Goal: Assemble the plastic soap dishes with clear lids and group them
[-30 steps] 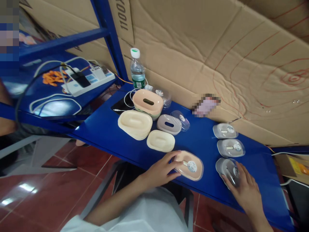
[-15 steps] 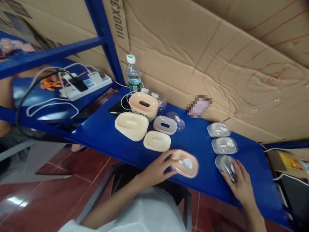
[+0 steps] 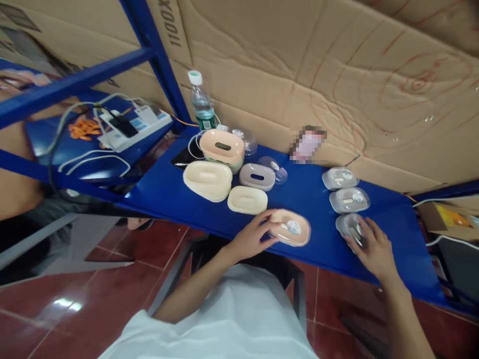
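My left hand [image 3: 254,235] grips the left end of a peach oval box with a clear lid [image 3: 302,234], which has a round label on top. Its fingers and thumb spread around that end. My right hand [image 3: 375,248] is closed over a dark grey oval box with a clear lid [image 3: 346,227], covering its right side. Behind it, two lighter lidded boxes stand in a column, a nearer one [image 3: 340,201] and a farther one [image 3: 330,180]. Left of the peach box lies a cream oval tray [image 3: 247,200], with a stack of cream trays [image 3: 207,182] beyond it.
On the blue table [image 3: 299,194] also stand a grey slotted tray [image 3: 258,177], stacked peach trays [image 3: 228,144], clear lids [image 3: 270,163] and a water bottle [image 3: 202,104]. A blurred phone-like thing [image 3: 309,144] leans on the cardboard. At left, another person's arm [image 3: 18,179] shows near a power strip [image 3: 138,132].
The camera view has tilted, so the table and its contents sit higher in the picture. Both hands stay on the same two boxes.
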Motion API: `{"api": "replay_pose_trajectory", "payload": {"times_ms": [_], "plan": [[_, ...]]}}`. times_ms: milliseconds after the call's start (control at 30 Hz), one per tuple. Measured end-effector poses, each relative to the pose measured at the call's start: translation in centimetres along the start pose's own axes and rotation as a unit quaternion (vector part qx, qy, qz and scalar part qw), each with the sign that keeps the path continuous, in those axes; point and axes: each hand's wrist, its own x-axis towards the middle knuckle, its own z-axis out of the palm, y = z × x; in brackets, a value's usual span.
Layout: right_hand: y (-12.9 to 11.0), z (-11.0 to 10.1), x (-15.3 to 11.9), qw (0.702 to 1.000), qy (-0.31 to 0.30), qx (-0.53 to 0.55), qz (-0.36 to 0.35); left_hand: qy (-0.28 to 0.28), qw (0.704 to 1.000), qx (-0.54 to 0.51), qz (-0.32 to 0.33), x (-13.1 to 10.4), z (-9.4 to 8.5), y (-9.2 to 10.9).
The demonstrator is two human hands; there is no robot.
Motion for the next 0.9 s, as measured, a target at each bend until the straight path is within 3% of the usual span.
{"api": "replay_pose_trajectory", "payload": {"times_ms": [100, 367, 533, 633, 733, 833, 900], "plan": [[-0.3, 0.2, 0.2, 0.999, 0.033, 0.006, -0.018, -0.003, 1.0, 0.005, 0.001, 0.0, 0.0, 0.0], [-0.9, 0.2, 0.1, 0.999, 0.04, -0.021, -0.022, 0.009, 0.999, 0.038, 0.015, 0.0, 0.0, -0.1], [1.8, 0.1, -0.3, 0.997, 0.031, -0.048, -0.045, 0.014, 0.992, 0.127, 0.011, 0.6, 0.6, 0.8], [4.6, -0.1, -0.3, 0.999, 0.015, -0.046, -0.017, -0.001, 0.98, 0.197, 0.018, 3.4, 1.8, 1.8], [5.8, -0.4, 0.4, 0.999, -0.009, -0.036, 0.012, -0.035, 0.965, 0.256, 0.032, 7.9, 3.6, 2.7], [4.0, -0.7, 2.3, 0.999, 0.016, -0.036, 0.028, -0.063, 0.954, 0.292, 0.025, 12.0, 5.5, 3.3], [1.8, -0.8, 3.7, 1.0, 0.024, -0.017, -0.002, -0.068, 0.952, 0.298, 0.018, 13.7, 6.5, 3.5]]}}
